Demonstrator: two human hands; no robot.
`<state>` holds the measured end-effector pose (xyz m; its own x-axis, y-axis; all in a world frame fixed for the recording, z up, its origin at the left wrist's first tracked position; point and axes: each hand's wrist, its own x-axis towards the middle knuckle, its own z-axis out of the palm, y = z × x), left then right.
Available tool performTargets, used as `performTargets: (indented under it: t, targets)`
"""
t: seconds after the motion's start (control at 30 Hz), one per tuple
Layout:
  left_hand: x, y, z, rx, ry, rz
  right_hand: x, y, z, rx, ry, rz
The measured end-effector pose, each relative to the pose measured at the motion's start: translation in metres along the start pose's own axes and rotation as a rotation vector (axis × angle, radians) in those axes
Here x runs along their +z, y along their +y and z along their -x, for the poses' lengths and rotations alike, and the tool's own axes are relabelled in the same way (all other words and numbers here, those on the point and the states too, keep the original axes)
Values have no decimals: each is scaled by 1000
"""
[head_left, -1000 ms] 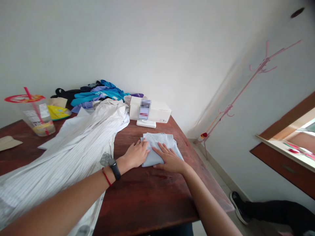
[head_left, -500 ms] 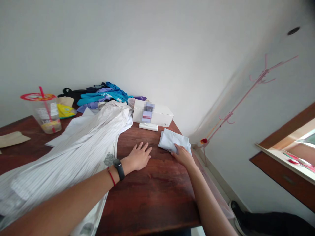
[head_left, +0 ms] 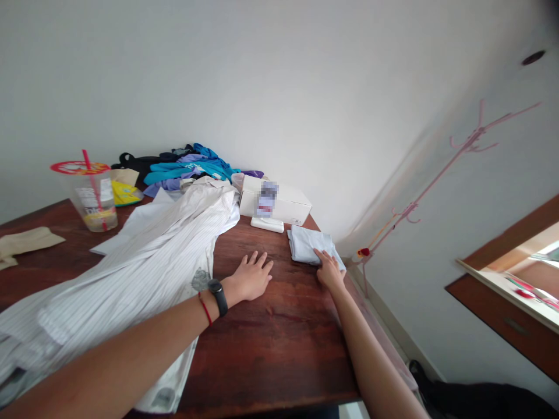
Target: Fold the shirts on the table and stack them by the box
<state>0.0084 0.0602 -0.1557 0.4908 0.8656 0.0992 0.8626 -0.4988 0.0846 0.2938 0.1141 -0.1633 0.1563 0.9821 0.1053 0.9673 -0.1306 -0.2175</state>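
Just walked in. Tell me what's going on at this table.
A person has the fingers of the right hand on a folded light-blue cloth near the right edge of the wooden table. The left hand rests palm down, fingers spread, on the tabletop. A striped white garment lies unfolded to the left, with a heap of clothes behind it.

A pale blue-grey fabric piece, lightly creased, is folded into a compact, layered rectangle. It is laid flat near the right edge of the dark reddish-brown wooden table, set slightly askew, near the white cardboard box.
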Motion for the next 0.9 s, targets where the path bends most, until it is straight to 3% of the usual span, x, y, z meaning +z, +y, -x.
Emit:
performTargets:
  t: [0.17, 0.47, 0.67, 0.77, 0.9]
  targets:
    - [-7, 2, 3, 5, -18, -10, 15, -5, -12, 4, 50, -76]
    - [-7, 2, 5, 1, -25, -17, 20, -14, -40, -37, 53, -72]
    - [-7, 2, 5, 6, -19, -15, 25, -20, -33, -6, 141, -51]
    - [-5, 2, 5, 9, -3, -29, 18, -34, -15, -114, 147, -85]
    - [-2, 2, 4, 17, 28, -49, 10, -66, 21, -465, 169, -311]
